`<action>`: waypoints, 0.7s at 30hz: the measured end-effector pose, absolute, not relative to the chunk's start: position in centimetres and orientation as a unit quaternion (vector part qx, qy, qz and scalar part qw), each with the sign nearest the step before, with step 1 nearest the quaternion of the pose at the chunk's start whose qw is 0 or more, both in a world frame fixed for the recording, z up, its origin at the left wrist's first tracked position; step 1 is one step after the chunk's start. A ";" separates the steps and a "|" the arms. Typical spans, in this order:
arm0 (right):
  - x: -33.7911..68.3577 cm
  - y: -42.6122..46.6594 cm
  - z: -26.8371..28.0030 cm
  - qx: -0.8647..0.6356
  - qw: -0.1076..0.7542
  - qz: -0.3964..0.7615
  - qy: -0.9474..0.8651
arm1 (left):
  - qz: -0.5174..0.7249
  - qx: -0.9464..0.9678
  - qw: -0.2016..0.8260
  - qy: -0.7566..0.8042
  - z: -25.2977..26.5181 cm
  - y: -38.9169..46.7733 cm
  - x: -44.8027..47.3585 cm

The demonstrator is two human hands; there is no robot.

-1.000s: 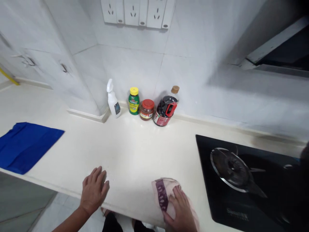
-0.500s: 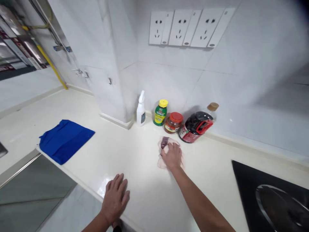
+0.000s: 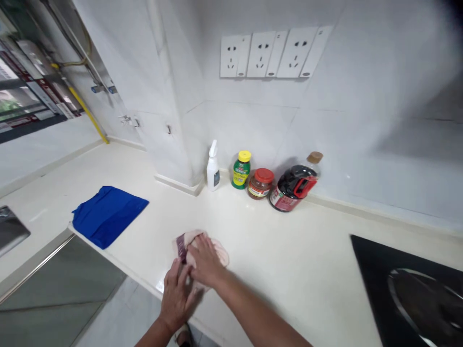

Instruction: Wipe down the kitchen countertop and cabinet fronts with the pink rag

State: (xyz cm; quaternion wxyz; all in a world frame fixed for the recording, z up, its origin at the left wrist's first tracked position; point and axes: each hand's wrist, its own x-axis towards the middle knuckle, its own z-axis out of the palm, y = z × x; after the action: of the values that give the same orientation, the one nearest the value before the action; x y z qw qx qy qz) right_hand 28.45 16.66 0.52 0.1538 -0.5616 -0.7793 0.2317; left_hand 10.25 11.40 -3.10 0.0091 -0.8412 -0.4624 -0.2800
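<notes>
A pale pink cloth [image 3: 219, 251] with a dark purple patch lies bunched on the white countertop [image 3: 289, 270], near its front edge. My right hand [image 3: 206, 262] presses down on it, fingers bent over the fabric. Just in front, my left hand [image 3: 175, 295] rests at the counter edge with its fingers stretched out. Its fingertips come right up to the cloth and my right hand; whether they touch the fabric I cannot tell. Part of the cloth is hidden beneath both hands.
Along the wall stand a white spray bottle [image 3: 213, 173], a green bottle with yellow cap [image 3: 240, 173], a red-lidded jar [image 3: 259, 188] and a large dark sauce bottle [image 3: 285, 195]. A blue cloth [image 3: 108, 214] lies left; a black cooktop [image 3: 372, 274] sits right.
My right hand has slid the pink cloth leftward and toward me, away from the jars to beside my left hand. The left hand stays at the counter edge.
</notes>
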 end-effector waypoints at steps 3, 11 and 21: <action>30.4 12.6 -0.5 -0.526 0.196 0.225 -0.796 | -0.289 -0.846 -0.011 -0.448 -3.5 11.8 9.9; 49.4 6.8 -3.6 -0.778 0.217 0.017 -0.589 | -0.212 -0.868 -0.034 -0.448 -3.1 12.2 10.1; 54.0 -5.8 -6.2 -0.895 0.216 -0.110 -0.375 | -0.203 -0.866 -0.061 -0.453 -2.6 12.1 10.6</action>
State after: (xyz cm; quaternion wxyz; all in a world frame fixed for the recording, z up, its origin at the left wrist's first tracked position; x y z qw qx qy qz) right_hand 54.03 -5.79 -6.22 0.2163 -0.8949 -0.3747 -0.1096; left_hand 10.59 12.10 -2.58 -0.0608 -0.8661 -0.4529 -0.2027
